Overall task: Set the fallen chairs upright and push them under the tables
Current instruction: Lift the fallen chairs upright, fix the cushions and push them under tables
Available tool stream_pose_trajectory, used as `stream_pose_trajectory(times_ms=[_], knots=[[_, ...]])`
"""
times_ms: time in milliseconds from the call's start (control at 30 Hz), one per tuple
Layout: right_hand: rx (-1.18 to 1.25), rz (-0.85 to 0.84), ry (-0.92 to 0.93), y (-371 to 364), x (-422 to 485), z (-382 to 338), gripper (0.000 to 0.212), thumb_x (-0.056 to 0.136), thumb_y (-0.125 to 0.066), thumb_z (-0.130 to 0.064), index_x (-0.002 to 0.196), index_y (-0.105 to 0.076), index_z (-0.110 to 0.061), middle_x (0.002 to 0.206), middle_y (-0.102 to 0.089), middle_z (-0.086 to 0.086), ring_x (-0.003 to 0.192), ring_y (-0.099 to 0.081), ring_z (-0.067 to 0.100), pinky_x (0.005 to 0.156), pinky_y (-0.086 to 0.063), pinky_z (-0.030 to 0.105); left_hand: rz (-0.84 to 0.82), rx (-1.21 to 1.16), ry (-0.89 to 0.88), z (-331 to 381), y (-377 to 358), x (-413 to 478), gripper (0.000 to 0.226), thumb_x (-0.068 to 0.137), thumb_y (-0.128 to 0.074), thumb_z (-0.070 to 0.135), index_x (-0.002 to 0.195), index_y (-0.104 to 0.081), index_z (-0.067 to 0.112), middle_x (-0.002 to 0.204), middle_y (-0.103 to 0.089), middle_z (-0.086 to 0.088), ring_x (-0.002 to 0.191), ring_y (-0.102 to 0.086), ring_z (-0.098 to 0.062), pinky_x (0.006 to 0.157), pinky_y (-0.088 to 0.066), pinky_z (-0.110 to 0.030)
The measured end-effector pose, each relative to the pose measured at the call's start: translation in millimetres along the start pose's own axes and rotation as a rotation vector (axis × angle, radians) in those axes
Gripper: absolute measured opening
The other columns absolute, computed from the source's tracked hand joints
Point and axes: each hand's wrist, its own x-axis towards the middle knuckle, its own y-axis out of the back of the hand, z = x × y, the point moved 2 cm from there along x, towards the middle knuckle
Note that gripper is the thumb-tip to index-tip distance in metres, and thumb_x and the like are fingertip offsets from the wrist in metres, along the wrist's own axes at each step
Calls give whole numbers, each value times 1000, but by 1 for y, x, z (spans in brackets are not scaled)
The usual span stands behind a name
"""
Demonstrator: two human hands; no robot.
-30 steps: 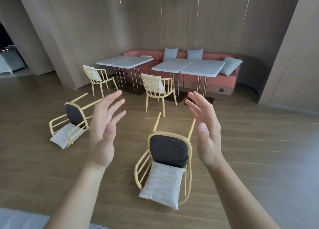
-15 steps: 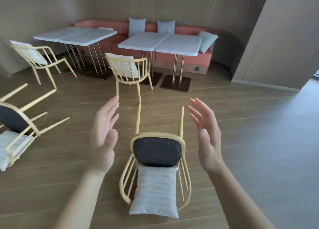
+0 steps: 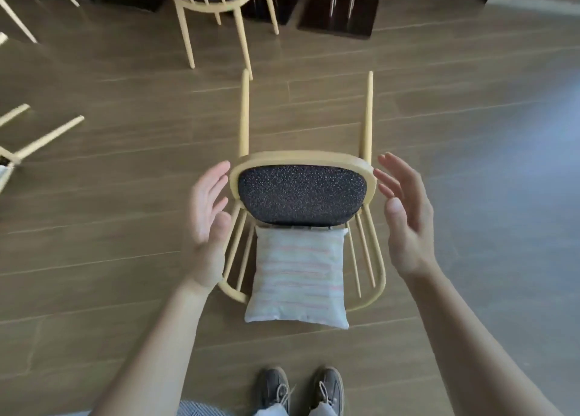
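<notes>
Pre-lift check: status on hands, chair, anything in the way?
Left hand and right hand open, flanking the seat rim, no grip yet. Fallen chair on its back, cushion lying on backrest. Upright chair stands close beyond its legs.

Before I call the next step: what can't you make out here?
Head view:
Only table bases show; tabletops lie past the top edge.
The upright chair is cut off by the top edge.
The second fallen chair is blurred, mostly past the left edge.
Whether left hand or right hand touches the near fallen chair is unclear.
</notes>
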Motion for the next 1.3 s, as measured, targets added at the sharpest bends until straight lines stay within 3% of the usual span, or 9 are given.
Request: stream_pose_trajectory(times_ms=[267, 467, 667, 767, 833, 900, 1067, 1200, 1300], knots=[[-70, 44, -204, -27, -65, 298, 93, 90, -57, -79, 150, -43, -9, 153, -53, 17, 140, -56, 30, 117, -46, 46, -23, 37, 116, -308, -28, -40, 84, 88, -47, 87, 150, -39, 32, 164, -42, -4, 154, -41, -23, 123, -34, -59], [-52, 32, -394, -37, -129, 482, 95, 85, -67, -77, 154, -38, -18, 149, -53, -12, 135, -57, 0, 104, -51, 21, -107, 139, 250, -503, -37, -81, 70, 83, -52, 90, 144, -43, 58, 165, -39, 16, 156, -33, -12, 128, -27, -52], [-56, -107, -589, -40, -197, 601, 89, 90, -79, -27, 161, -26, -20, 150, -57, 9, 132, -65, 25, 104, -58, 52, -136, 170, 394, -626, -35, -129, 106, 71, -78, 80, 158, -25, 52, 167, -35, 15, 155, -34, -6, 126, -33, -47], [-49, -46, -686, -42, -199, 615, 67, 80, -82, -47, 136, -51, -29, 126, -74, -6, 114, -74, 14, 92, -64, 36, -116, 116, 521, -642, -28, -132, 109, 61, -83, 81, 150, -21, 67, 143, -55, 38, 133, -53, 11, 106, -46, -20], [-66, -23, -703, -45, -196, 610, 59, 80, -85, -49, 129, -56, -33, 119, -76, -10, 108, -75, 9, 84, -63, 26, -102, 118, 563, -641, -28, -129, 104, 61, -85, 75, 145, -22, 73, 136, -59, 40, 126, -57, 13, 102, -46, -22], [-48, 2, -721, -46, -199, 600, 54, 85, -85, -40, 131, -58, -27, 114, -78, -12, 104, -76, 9, 80, -62, 25, -78, 120, 582, -628, -29, -133, 107, 65, -85, 64, 152, -24, 65, 138, -62, 32, 127, -59, 9, 105, -46, -26], [-9, 13, -814, -38, -218, 522, 56, 79, -83, -42, 128, -62, -26, 117, -78, -1, 105, -78, 22, 78, -64, 36, -85, 71, 645, -547, -18, -155, 102, 70, -83, 55, 156, -27, 57, 138, -63, 32, 125, -61, 9, 90, -50, -7], [-4, 9, -932, -26, -224, 423, 55, 85, -87, -36, 130, -60, -23, 116, -79, 0, 100, -79, 22, 72, -63, 30, -92, 52, 748, -447, -5, -163, 107, 63, -83, 61, 157, -32, 57, 135, -67, 27, 121, -65, 5, 93, -52, -21], [-25, -5, -1028, -18, -219, 343, 58, 83, -84, -37, 134, -59, -22, 116, -79, 1, 103, -79, 22, 80, -65, 38, -121, 69, 823, -367, 9, -157, 105, 60, -84, 67, 153, -34, 62, 133, -68, 28, 119, -66, 5, 99, -51, -31]])
